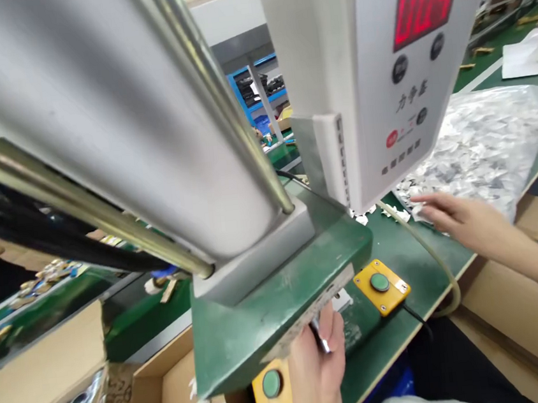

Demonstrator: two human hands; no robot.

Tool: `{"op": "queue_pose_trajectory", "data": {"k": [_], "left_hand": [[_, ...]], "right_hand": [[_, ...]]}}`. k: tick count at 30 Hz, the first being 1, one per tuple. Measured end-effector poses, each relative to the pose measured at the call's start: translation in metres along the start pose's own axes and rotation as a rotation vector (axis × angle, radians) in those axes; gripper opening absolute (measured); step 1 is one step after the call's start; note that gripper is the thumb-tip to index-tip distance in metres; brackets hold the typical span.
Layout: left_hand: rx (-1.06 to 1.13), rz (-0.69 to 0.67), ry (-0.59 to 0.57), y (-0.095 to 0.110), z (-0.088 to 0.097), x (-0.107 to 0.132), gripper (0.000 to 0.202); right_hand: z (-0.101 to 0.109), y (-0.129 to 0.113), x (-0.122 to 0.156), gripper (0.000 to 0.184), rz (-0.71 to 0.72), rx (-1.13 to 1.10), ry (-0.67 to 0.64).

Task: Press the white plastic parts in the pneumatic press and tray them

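My left hand (317, 360) is below the edge of a green press head (280, 303), its fingers closed around a slim, shiny metal piece (320, 336). The far end of that piece is hidden by the press, so I cannot tell its kind. Just beyond the fingers, a pale fixture (341, 299) shows in part. Over on the right, my right hand (466, 222) stretches its index finger out, slightly blurred. Its fingertips are at small white plastic parts (398, 212) beside a clear plastic bag (492, 133) full of similar parts.
Two yellow boxes with green buttons, one right (381, 286) and one left (272, 393), flank the left hand. A controller (393, 99) with a red display hangs above. Cardboard boxes (166, 392) stand lower left, white parts inside one. A pale hose (441, 260) curves over the green table.
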State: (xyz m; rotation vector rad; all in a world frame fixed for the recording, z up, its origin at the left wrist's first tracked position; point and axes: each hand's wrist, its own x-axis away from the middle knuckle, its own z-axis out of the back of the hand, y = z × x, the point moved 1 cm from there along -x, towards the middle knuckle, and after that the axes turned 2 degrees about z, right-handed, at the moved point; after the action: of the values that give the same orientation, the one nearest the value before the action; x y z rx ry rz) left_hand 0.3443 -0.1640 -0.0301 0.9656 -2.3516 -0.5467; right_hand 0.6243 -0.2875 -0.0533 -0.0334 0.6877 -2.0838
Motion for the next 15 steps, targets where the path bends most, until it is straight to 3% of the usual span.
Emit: {"op": "queue_pose_trajectory", "data": {"k": [2, 4, 6, 8, 12, 15], "left_hand": [[-0.016, -0.032, 0.029, 0.001, -0.004, 0.003, 0.018], [-0.020, -0.071, 0.070, 0.003, -0.005, 0.008, 0.014], [-0.006, -0.085, 0.110, 0.006, -0.001, 0.014, 0.014], [0.025, -0.081, 0.144, 0.010, 0.009, 0.021, 0.017], [0.085, -0.097, 0.205, 0.016, 0.035, 0.037, 0.015], [0.111, -0.122, 0.256, 0.017, 0.047, 0.045, 0.014]], "right_hand": [[0.020, -0.032, 0.012, 0.037, -0.064, -0.168, 0.059], [0.021, -0.071, 0.023, 0.036, -0.019, -0.399, -0.082], [0.004, -0.110, 0.029, 0.031, 0.049, -0.603, -0.325], [-0.021, -0.140, 0.028, 0.028, 0.122, -0.725, -0.443], [-0.064, -0.172, 0.018, 0.027, 0.202, -0.680, -0.409], [-0.074, -0.179, 0.016, 0.026, 0.282, -0.603, -0.386]]}}
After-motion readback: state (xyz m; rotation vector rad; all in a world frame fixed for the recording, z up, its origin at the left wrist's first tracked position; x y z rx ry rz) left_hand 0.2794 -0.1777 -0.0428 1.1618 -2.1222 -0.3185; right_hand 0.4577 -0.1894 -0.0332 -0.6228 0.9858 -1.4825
